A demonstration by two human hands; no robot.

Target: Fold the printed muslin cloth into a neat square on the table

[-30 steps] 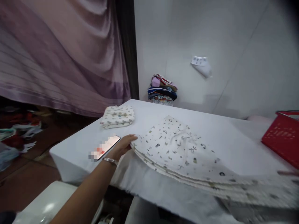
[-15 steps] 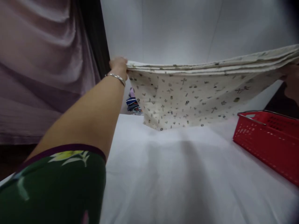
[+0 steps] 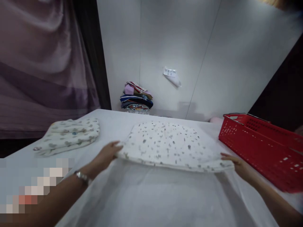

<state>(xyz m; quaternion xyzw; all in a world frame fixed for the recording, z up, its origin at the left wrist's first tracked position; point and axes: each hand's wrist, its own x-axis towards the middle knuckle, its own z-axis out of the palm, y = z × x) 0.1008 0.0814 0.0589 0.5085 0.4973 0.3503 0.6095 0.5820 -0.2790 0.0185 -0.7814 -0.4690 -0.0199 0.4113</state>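
A white cloth (image 3: 165,145) with a small scattered print, folded in layers, is stretched between my two hands over the white-covered table (image 3: 170,195). Its far part rests on the table, while the near folded edge is held slightly up. My left hand (image 3: 109,153), with a silver bangle at the wrist, pinches the near left corner. At the near right corner, my right hand (image 3: 236,162) grips the cloth with its fingers on top; the thumb is hidden. Another folded cloth (image 3: 73,134), white with grey-green spots, lies on the table left of my left hand.
A red perforated basket (image 3: 258,148) with a metal handle stands on the right, close to my right hand. Behind the table's far edge is a stack of folded clothes (image 3: 137,97). A paper note (image 3: 171,75) hangs on the wall; a mauve curtain (image 3: 35,63) hangs at left.
The cloth has come down from hanging in the air to the table, with both hands lower and nearer. The spotted folded cloth at left and the whole clothes stack now show.
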